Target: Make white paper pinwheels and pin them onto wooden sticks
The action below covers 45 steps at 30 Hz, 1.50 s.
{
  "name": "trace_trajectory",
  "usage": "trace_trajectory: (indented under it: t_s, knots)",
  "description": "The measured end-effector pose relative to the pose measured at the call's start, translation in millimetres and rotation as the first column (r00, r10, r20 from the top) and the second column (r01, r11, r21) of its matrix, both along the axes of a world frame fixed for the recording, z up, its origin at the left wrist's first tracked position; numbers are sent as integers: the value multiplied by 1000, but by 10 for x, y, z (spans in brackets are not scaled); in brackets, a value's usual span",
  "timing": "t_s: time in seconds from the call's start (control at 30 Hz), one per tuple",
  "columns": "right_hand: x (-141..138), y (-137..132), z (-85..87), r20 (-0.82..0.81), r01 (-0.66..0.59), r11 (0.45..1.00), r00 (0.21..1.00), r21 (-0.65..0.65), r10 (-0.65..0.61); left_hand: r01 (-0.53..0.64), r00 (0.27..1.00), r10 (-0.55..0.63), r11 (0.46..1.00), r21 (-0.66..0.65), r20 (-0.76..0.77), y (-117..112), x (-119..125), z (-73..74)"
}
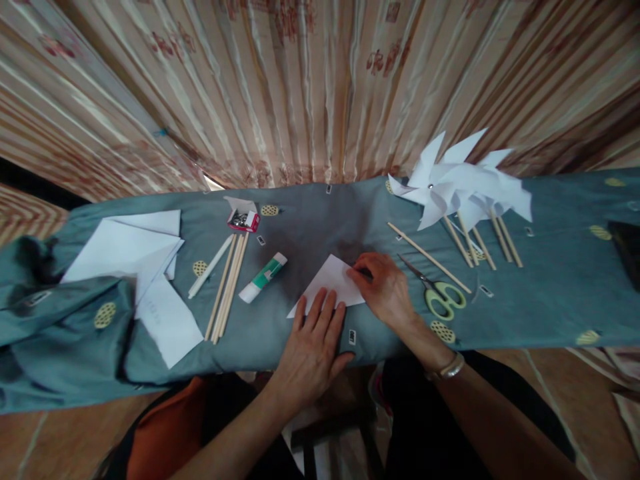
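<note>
A folded white paper (327,280) lies on the teal cloth in front of me. My left hand (313,347) rests flat on its near corner, fingers stretched out. My right hand (383,283) presses on the paper's right edge with its fingers curled together; whether something small is pinched in them is hidden. Scissors with pale green handles (436,292) lie just right of my right hand.
A glue stick (263,277), several wooden sticks (227,287) and a white pen lie to the left, beside a small box of pins (244,218) and white paper sheets (133,257). Finished white pinwheels (457,183) on sticks lie at the back right. A curtain hangs behind.
</note>
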State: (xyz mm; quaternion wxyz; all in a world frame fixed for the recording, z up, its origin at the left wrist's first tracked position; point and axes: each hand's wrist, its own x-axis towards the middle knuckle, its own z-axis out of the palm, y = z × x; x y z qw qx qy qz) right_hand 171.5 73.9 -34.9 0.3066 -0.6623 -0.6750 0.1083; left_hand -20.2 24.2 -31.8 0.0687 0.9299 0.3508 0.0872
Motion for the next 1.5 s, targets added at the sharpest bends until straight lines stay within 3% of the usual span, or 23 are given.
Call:
trace_trajectory:
  t_s: [0.2,0.43,0.6,0.8,0.97,1.2,1.5]
  knots:
    - [-14,-30,49,98,-42,999,994,2,42,7,1000,-7,1000,28,-25,5,4,-7]
    - [-21,-341,29,246,-136,986,963,98,108,-15,998,17,999,29,-55,5,14,-17]
    - [156,-448,-43,265,-87,992,962,89,60,-16,998,19,999,34,-65,14,6,-7]
    - [489,-543,-49,265,61,993,960,104,-87,-37,994,41,999,37,-101,-7,4,-17]
    - [578,-567,-22,257,50,992,963,112,-77,-42,993,45,999,22,-110,-17,3,-12]
    - [503,-455,-1,103,-67,989,993,130,54,-37,987,37,999,6,-158,-38,23,50]
    - [198,-293,-29,181,-123,992,976,-11,123,-10,985,-1,998,-61,-175,-37,5,59]
